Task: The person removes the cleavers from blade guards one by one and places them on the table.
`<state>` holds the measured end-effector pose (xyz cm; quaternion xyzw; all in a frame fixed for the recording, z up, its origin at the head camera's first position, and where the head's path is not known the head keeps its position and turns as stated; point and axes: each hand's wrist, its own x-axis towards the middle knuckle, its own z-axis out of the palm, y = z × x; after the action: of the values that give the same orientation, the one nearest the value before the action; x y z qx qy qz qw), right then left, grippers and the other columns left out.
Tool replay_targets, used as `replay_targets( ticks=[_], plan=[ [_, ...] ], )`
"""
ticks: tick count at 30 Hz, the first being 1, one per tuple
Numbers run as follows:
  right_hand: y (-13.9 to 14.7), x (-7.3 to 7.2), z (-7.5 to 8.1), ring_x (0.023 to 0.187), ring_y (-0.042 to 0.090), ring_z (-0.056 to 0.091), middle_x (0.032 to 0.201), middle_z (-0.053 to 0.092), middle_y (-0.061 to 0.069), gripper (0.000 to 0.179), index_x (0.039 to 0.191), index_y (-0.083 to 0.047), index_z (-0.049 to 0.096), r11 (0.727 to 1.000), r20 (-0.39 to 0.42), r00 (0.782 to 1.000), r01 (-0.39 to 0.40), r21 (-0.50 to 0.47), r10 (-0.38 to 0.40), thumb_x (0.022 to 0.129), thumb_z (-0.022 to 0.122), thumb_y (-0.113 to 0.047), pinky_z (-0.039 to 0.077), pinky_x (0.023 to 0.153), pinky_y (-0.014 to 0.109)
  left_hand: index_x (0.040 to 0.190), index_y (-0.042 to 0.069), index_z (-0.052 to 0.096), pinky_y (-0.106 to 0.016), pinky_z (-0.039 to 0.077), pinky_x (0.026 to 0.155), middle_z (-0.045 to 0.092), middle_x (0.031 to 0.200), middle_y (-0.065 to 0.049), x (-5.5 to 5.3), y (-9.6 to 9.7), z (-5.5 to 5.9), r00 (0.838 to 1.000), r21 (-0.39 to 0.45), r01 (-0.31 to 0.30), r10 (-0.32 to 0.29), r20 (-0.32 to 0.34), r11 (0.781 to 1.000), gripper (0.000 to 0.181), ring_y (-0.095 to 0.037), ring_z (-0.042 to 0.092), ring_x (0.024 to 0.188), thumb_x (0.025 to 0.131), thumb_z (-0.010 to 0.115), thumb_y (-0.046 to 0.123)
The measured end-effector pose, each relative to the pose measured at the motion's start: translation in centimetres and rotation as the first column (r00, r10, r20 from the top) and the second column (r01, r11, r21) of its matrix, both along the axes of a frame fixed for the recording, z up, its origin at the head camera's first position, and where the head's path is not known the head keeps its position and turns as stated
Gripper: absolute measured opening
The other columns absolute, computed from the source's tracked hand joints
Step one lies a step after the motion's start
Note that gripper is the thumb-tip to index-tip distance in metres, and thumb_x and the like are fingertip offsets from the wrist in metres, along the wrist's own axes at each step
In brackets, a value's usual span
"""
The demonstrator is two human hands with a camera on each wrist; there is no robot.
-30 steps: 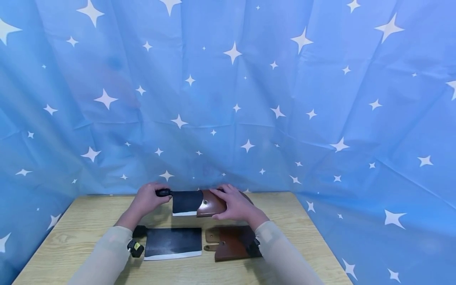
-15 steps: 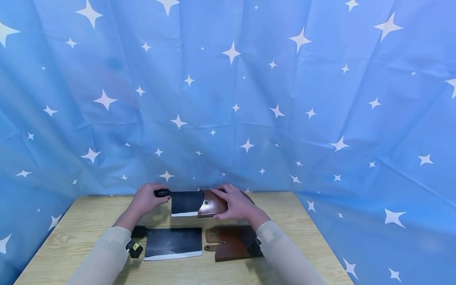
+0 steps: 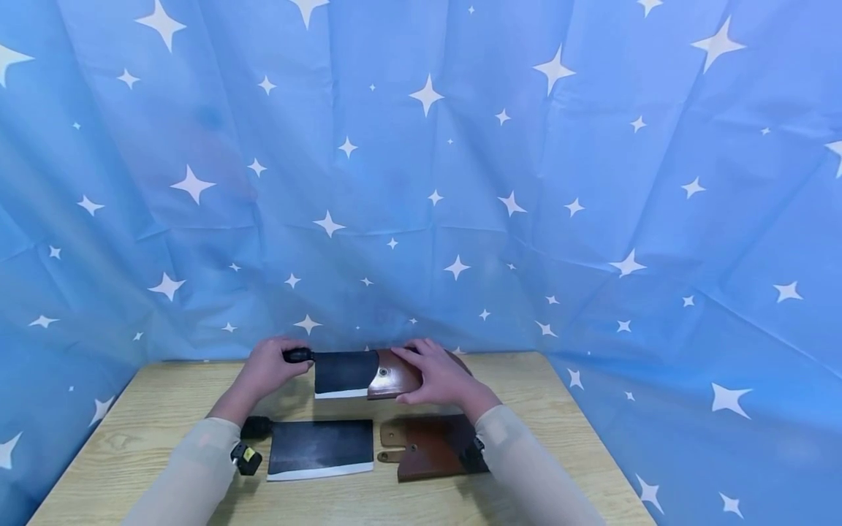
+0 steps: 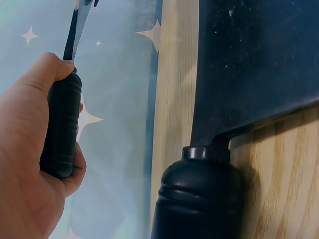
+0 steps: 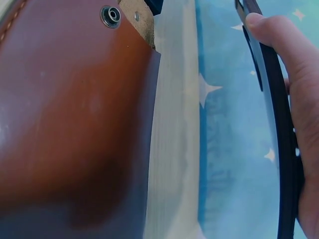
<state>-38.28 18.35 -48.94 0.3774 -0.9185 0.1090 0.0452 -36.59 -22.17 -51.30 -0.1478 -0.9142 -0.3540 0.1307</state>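
My left hand (image 3: 266, 369) grips the black handle of a cleaver (image 3: 342, 372), held level over the back of the table. A brown leather sheath (image 3: 395, 380) covers the right part of its dark blade; the left part and its bright edge are bare. The sheath is held in my right hand (image 3: 435, 374), thumb on the near side, other fingers across the top. In the left wrist view the ridged handle (image 4: 64, 124) lies in the palm, thumb at its blade end. The right wrist view shows the held sheath (image 5: 284, 149) edge-on.
A second cleaver (image 3: 321, 447) lies on the wooden table (image 3: 329, 504) in front, handle to the left. To its right lies another brown sheath (image 3: 430, 453) with snap straps, partly hidden by my right forearm. A blue star-patterned curtain (image 3: 395, 183) hangs behind the table.
My left hand and the cleaver have shifted slightly left, the right hand and sheath slightly right. A little more of the blade shows. The things on the table have not moved.
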Motion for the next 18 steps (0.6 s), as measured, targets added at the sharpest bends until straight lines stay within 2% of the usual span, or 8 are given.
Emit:
replay_targets(
  ticks=[12, 18],
  plan=[
    [0.68, 0.11, -0.45, 0.144, 0.021, 0.044, 0.160, 0.048, -0.002, 0.099, 0.171, -0.034, 0.044, 1.000, -0.005, 1.000, 0.017, 0.005, -0.017, 0.088, 0.081, -0.071, 0.046, 0.117, 0.048, 0.126, 0.008, 0.083, -0.059, 0.059, 0.089, 0.077, 0.124, -0.017, 0.19, -0.42, 0.04, 1.000, -0.012, 0.006, -0.006, -0.003, 1.000, 0.036, -0.042, 0.069, 0.115, 0.096, 0.087, 0.028],
    [0.88, 0.06, -0.54, 0.144, 0.021, 0.044, 0.160, 0.048, -0.002, 0.099, 0.171, -0.035, 0.044, 1.000, 0.007, 1.000, 0.030, -0.011, -0.030, 0.087, 0.081, -0.071, 0.046, 0.117, 0.049, 0.131, 0.006, 0.081, -0.062, 0.058, 0.094, 0.074, 0.132, -0.021, 0.28, -0.82, -0.07, 1.000, -0.008, -0.002, 0.002, 0.003, 1.000, 0.041, -0.047, 0.067, 0.122, 0.097, 0.087, 0.028]
  ],
)
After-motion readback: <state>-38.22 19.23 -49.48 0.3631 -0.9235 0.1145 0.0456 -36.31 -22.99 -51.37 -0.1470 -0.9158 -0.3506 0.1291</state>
